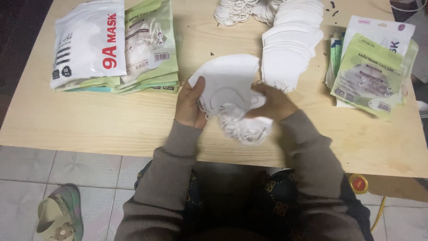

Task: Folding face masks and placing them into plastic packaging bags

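Observation:
A small stack of white folded face masks [228,85] is held over the near middle of the wooden table [111,120]. My left hand [191,105] grips the stack's left edge with the thumb on top. My right hand [273,102] holds its right side, fingers curled under the masks. The masks' white ear loops [247,130] dangle in a bunch below both hands. Grey-brown sleeves cover both forearms.
A fanned row of loose white masks [290,40] lies behind my right hand, with a tangle of ear loops [234,10] beyond. Piles of flat white and green packets sit at the far left [116,44] and at the right [372,67]. A sandal [58,214] lies on the tiled floor.

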